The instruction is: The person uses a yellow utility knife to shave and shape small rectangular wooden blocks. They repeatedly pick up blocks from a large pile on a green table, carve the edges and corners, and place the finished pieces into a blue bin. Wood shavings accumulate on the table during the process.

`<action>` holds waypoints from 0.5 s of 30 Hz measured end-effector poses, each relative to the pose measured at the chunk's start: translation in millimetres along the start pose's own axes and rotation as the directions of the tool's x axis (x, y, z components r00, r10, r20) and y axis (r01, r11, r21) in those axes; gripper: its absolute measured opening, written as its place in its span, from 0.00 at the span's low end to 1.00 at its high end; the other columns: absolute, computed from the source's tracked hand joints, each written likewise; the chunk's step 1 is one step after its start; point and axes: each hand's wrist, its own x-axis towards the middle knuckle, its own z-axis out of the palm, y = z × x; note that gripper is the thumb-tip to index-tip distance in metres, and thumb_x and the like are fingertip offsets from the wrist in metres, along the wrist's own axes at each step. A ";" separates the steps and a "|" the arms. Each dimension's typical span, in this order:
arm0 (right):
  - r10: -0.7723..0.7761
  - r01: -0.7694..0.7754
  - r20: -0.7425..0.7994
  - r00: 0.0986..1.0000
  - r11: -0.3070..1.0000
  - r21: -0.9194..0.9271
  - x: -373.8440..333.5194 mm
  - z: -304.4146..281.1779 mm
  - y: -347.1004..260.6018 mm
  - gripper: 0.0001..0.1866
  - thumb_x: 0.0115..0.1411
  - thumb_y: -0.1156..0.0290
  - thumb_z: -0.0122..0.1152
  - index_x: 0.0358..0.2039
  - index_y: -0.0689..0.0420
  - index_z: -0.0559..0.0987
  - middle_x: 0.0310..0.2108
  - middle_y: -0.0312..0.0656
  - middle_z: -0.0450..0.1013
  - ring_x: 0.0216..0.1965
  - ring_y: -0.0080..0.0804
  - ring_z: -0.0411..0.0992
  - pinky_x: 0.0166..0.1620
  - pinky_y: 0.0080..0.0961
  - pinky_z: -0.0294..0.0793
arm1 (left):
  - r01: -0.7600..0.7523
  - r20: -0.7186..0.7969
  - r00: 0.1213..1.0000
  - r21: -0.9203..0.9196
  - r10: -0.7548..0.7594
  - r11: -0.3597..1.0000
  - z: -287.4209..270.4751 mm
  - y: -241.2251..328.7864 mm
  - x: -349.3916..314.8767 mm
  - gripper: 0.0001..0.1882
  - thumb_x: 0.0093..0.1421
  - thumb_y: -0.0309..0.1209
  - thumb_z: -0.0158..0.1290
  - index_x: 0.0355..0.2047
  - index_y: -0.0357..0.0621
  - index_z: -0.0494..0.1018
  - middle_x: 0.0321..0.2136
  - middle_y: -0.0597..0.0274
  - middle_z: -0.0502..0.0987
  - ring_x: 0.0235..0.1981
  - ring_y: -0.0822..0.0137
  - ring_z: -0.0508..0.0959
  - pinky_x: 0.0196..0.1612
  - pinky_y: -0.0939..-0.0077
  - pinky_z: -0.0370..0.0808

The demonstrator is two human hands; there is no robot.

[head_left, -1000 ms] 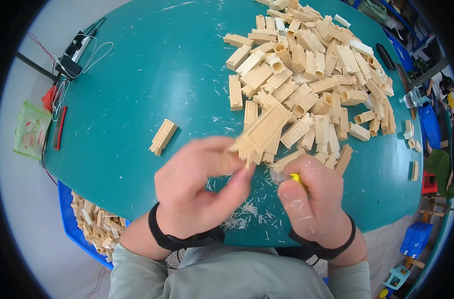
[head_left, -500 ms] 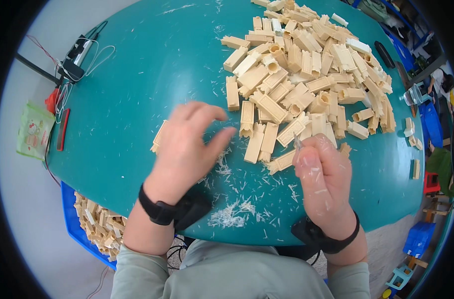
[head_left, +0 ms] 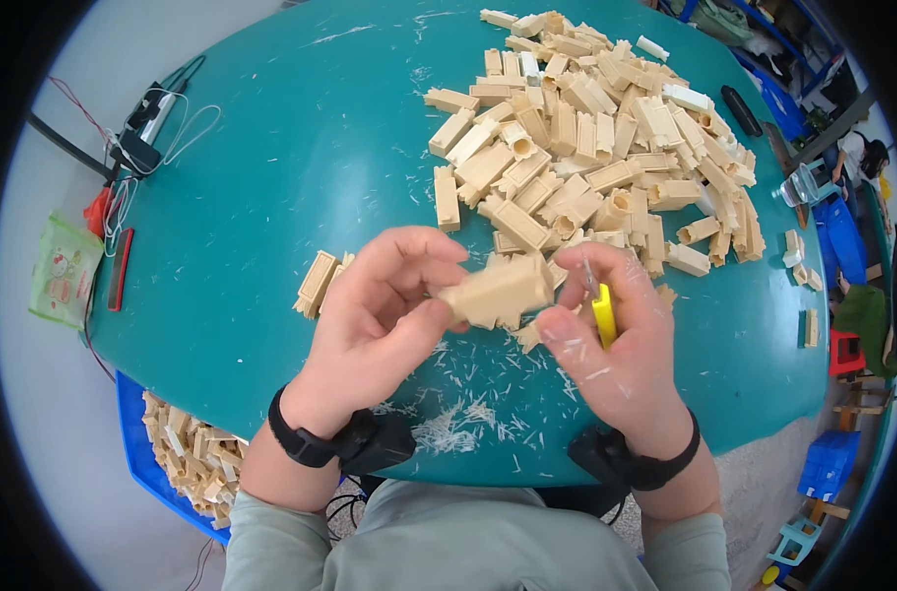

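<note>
A beige, box-shaped hollow plastic part (head_left: 508, 288) is held up over the table, slightly blurred. My left hand (head_left: 384, 320) grips its left end between thumb and fingers. At its right end is my right hand (head_left: 621, 340), closed around a yellow-handled craft knife (head_left: 603, 313) whose thin blade points up and away from me. Whether the right fingers also touch the part I cannot tell. Beyond both hands lies a large pile of similar beige parts (head_left: 527, 222). Two or so more parts (head_left: 317, 281) rest left of my left hand, partly hidden by it.
Pale plastic shavings (head_left: 458, 426) litter the green table (head_left: 242, 207) near its front edge. A blue bin (head_left: 138, 443) full of parts stands below left. At the left edge are a power strip (head_left: 153, 118) and a red bar (head_left: 121, 269); a clear bottle (head_left: 798, 185) is at the right.
A beige part has come into my left hand, which was empty. My right hand has turned, showing the yellow knife handle. More parts now show beside my left wrist.
</note>
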 end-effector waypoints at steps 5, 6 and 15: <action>-0.039 0.033 0.124 0.992 0.998 0.046 -3.6 1.2 -3.5 0.19 0.49 0.73 0.64 0.42 0.61 0.72 0.29 0.39 0.71 0.28 0.22 0.68 0.31 0.19 0.67 | -0.017 0.131 0.991 -0.008 0.018 1.000 6.1 0.4 -2.1 0.21 0.53 0.20 0.49 0.49 0.37 0.63 0.41 0.58 0.71 0.42 0.71 0.72 0.45 0.76 0.69; -0.051 0.046 0.148 0.988 0.998 0.038 -4.4 2.6 -2.7 0.19 0.49 0.73 0.64 0.42 0.61 0.72 0.28 0.40 0.71 0.27 0.23 0.68 0.30 0.19 0.67 | -0.059 0.172 0.984 0.075 0.045 0.995 6.6 -0.4 -2.4 0.22 0.53 0.22 0.51 0.50 0.36 0.62 0.42 0.58 0.71 0.44 0.70 0.71 0.47 0.75 0.68; -0.092 0.082 0.203 0.975 0.995 0.054 -5.2 1.9 -5.6 0.17 0.53 0.67 0.61 0.40 0.60 0.70 0.25 0.39 0.69 0.24 0.25 0.66 0.29 0.19 0.66 | -0.176 0.101 0.978 -0.094 0.185 0.980 12.2 -5.6 -7.3 0.23 0.51 0.23 0.55 0.47 0.38 0.62 0.40 0.59 0.69 0.39 0.71 0.71 0.41 0.77 0.69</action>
